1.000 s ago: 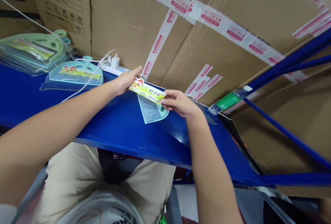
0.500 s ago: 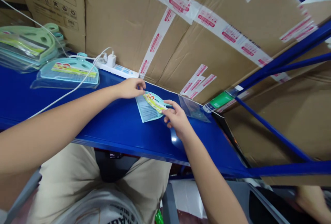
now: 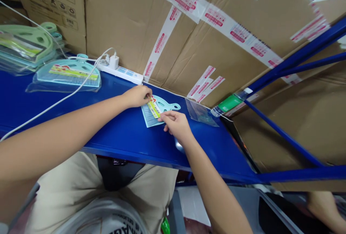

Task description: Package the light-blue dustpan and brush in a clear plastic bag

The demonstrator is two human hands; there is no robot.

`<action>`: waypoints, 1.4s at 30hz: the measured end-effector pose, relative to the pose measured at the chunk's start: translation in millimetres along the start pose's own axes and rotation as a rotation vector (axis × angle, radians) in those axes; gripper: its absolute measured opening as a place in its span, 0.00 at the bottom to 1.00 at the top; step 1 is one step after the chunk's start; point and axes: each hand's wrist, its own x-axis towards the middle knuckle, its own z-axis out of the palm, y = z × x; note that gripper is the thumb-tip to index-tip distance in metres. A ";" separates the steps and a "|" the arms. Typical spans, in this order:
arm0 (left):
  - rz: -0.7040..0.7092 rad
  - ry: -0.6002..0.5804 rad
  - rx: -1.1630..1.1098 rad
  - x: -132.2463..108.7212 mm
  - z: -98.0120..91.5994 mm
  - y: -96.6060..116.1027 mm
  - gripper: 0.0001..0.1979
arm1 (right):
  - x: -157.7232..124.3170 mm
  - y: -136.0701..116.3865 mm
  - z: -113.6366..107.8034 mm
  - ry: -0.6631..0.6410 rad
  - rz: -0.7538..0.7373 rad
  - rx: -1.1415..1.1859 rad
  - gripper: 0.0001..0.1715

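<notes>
A small pale-blue brush (image 3: 159, 108) lies flat on the blue shelf (image 3: 127, 136). A yellow printed label card (image 3: 154, 107) lies across it. My left hand (image 3: 137, 95) pinches the card's far end at the top left of the brush. My right hand (image 3: 174, 124) pinches the card's near end at the brush's lower right. Both hands have their fingers pressed together on the card.
A clear plastic bag (image 3: 201, 113) lies just right of the brush. At the left sit a bagged blue brush (image 3: 67, 75) and a stack of green ones (image 3: 25, 45). A white power strip (image 3: 120, 71) with a cable runs along taped cardboard boxes (image 3: 189, 28). Blue rack bars (image 3: 286, 133) stand at right.
The label card was held up above the brush between both hands; now it is down on the brush and turned more lengthwise, both hands lower and closer together.
</notes>
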 end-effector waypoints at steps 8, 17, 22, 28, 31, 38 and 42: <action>0.045 0.032 0.033 -4.1 -13.0 8.0 0.10 | 3.8 3.9 -20.2 0.209 -0.186 -0.277 0.11; -0.019 -0.102 -0.022 -4.4 -12.0 5.0 0.06 | 70.1 -18.2 -49.9 0.405 -0.289 -0.656 0.12; -0.005 -0.091 -0.098 -5.2 -12.1 3.4 0.08 | 88.4 9.7 -46.2 0.266 -0.288 -0.589 0.12; 0.171 -0.113 -0.028 -11.2 -11.8 13.7 0.24 | 80.3 10.5 -43.9 0.203 -0.231 -0.569 0.13; 0.265 -0.189 0.015 -10.9 -5.3 23.9 0.30 | 78.3 6.6 -39.3 0.174 -0.236 -0.596 0.13; 0.306 -0.296 0.085 -9.9 1.5 29.3 0.29 | 75.5 7.7 -33.3 0.145 -0.184 -0.747 0.16; 0.306 -0.291 0.055 -16.1 -5.0 24.4 0.29 | 71.3 9.2 -36.3 0.154 -0.187 -0.830 0.18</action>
